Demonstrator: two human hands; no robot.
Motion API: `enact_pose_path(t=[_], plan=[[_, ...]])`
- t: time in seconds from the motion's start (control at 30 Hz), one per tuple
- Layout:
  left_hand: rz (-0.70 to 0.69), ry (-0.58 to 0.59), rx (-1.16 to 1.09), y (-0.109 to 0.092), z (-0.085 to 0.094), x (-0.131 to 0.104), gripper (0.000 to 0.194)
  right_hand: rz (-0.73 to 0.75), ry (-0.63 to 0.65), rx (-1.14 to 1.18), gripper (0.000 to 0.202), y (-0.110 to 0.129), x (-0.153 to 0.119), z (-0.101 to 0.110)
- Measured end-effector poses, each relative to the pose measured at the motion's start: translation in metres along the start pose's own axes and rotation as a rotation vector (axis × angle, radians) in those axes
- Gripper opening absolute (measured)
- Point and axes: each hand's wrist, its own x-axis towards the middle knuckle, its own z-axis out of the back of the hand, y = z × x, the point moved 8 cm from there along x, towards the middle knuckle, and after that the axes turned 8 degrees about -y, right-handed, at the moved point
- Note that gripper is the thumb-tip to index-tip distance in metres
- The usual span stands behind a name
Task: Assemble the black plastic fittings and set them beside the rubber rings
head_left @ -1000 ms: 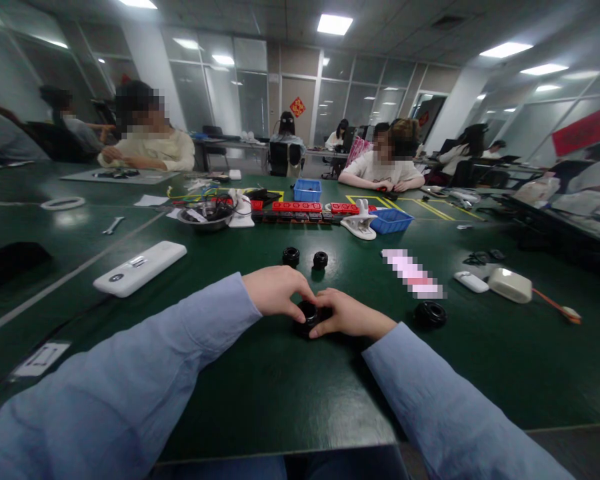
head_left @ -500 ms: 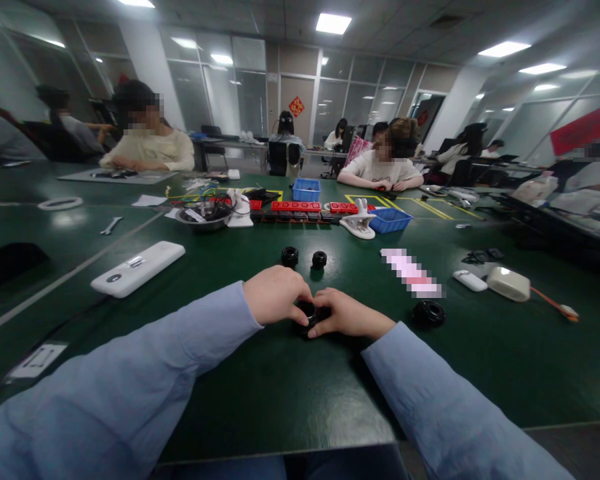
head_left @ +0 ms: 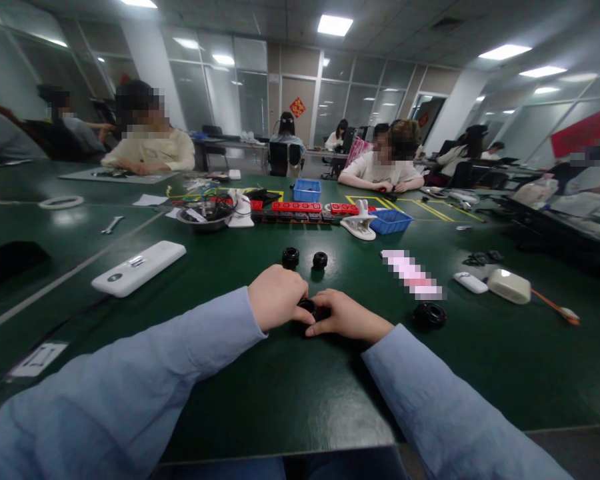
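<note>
My left hand reaches in from the left, fingers closed round a black ring-shaped fitting low over the table. From the right, my right hand grips the same fitting between thumb and fingers. Most of that piece is hidden by my fingers; I cannot tell whether it touches the tabletop. Just beyond my hands stand two similar black fittings, a larger one on the left and a smaller one beside it. Right of my right hand lies a wider black fitting with a round hole.
On the green table are a white power bank, a small wrench, a blurred pink-white item and a cream case. Farther back are red-and-black strips, a white clip and blue bins. People sit opposite.
My left hand has shifted slightly to the right, and its thumb has moved across the fitting. My right hand stays almost in place, still gripping it.
</note>
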Motion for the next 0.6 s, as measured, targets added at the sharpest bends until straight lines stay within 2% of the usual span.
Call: enact_pose_path(t=[0.27,0.6], plan=[[0.091,-0.067,0.117,0.002,0.0023,0.0009,0.052,-0.107,-0.048,0.068,0.024,-0.0051,0.0007,-0.0012],[0.215,-0.111,0.126,0.0097,-0.0024,0.001,0.071,-0.17,-0.139,-0.009,0.029,-0.0051,0.0005,0.0013]])
